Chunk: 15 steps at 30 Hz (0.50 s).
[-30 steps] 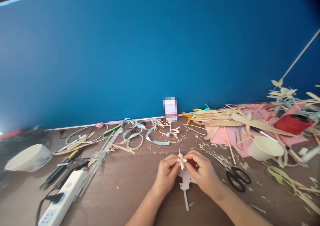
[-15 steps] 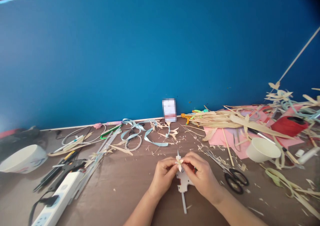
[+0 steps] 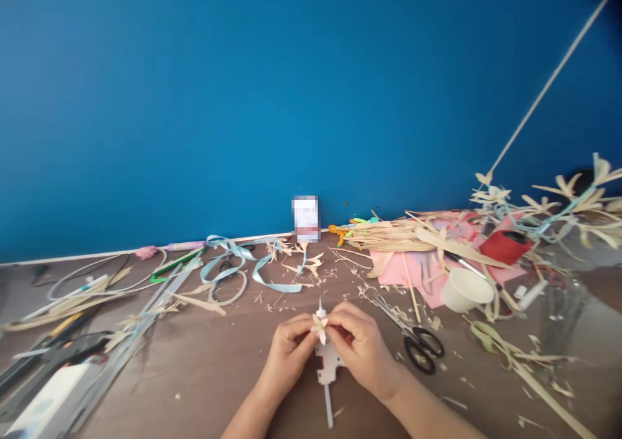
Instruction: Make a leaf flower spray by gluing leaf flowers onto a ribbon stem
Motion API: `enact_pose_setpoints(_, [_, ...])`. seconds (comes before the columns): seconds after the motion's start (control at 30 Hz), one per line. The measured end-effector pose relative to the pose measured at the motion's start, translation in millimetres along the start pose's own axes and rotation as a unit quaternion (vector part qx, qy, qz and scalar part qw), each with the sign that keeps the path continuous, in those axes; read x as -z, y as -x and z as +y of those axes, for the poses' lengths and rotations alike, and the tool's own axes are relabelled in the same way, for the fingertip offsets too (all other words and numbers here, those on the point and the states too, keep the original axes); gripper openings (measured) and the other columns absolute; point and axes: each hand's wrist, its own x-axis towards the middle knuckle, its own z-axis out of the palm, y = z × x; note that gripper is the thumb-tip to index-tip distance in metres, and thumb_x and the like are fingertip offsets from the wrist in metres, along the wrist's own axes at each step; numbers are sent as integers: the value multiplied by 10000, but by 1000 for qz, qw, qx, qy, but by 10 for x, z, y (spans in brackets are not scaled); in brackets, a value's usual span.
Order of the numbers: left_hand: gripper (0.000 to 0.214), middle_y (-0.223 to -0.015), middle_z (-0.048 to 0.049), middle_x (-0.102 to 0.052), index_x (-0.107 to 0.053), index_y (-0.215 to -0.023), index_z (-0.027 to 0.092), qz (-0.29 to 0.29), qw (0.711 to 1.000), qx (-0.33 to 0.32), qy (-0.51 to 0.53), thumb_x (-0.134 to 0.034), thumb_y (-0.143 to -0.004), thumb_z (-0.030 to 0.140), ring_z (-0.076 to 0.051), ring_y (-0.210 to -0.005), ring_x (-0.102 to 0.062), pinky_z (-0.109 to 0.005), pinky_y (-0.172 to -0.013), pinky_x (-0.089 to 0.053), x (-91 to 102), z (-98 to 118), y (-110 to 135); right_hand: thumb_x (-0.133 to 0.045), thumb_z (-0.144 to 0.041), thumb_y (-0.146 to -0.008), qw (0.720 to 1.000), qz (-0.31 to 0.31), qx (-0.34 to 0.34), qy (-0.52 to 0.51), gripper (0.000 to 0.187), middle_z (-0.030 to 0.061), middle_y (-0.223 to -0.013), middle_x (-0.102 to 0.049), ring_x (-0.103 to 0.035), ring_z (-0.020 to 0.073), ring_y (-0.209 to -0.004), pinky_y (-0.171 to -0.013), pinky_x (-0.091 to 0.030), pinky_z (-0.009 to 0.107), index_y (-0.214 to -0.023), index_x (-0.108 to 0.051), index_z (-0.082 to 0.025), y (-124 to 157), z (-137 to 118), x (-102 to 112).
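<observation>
A small cream flower of pointed husk petals point(image 3: 319, 329) sits between my two hands. My left hand point(image 3: 294, 348) pinches it from the left with thumb and forefinger. From the other side, the fingertips of my right hand point(image 3: 362, 345) close on its petals. Under the flower lies a white glue gun point(image 3: 330, 364), its nozzle pointing away from me and a glue stick point(image 3: 329, 406) poking out of its near end. My hands partly cover the gun. Right of my right hand, black-handled scissors point(image 3: 420, 348) rest on the brown table point(image 3: 218, 374).
Light-blue ribbon point(image 3: 276, 288) curls at the back. Dried husk strips point(image 3: 389, 237) lie over pink paper point(image 3: 393, 269) beside a white cup point(image 3: 466, 290). A power strip point(image 3: 51, 400), a black glue gun point(image 3: 63, 358) and clear sticks point(image 3: 131, 335) are at left. Husk flowers point(image 3: 583, 199) stand at right.
The view has turned to the right, so everything sits further left in the picture. Both hands still pinch the flower above the white glue gun.
</observation>
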Motion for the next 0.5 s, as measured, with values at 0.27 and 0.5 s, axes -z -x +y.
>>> enact_pose_setpoints(0.27, [210, -646, -36, -574, -685, -741, 148, 5, 1000, -16, -14, -532, -786, 284, -131, -603, -511, -212, -571, -397, 10, -40, 18, -463, -126, -814, 1000, 10, 12, 4, 178, 30, -768, -560, -547, 124, -687, -617, -445, 228, -856, -619, -200, 3, -20, -3])
enact_pose_setpoints(0.5, [186, -660, -40, -590, -692, -755, 148, 9, 1000, -13, -7, -554, -772, 272, -130, -612, -521, -212, -580, -400, 1, -18, 13, -458, -128, -819, 1000, 6, 6, -11, 169, 32, -766, -550, -546, 135, -700, -628, -439, 241, -867, -603, -201, 3, -13, -7])
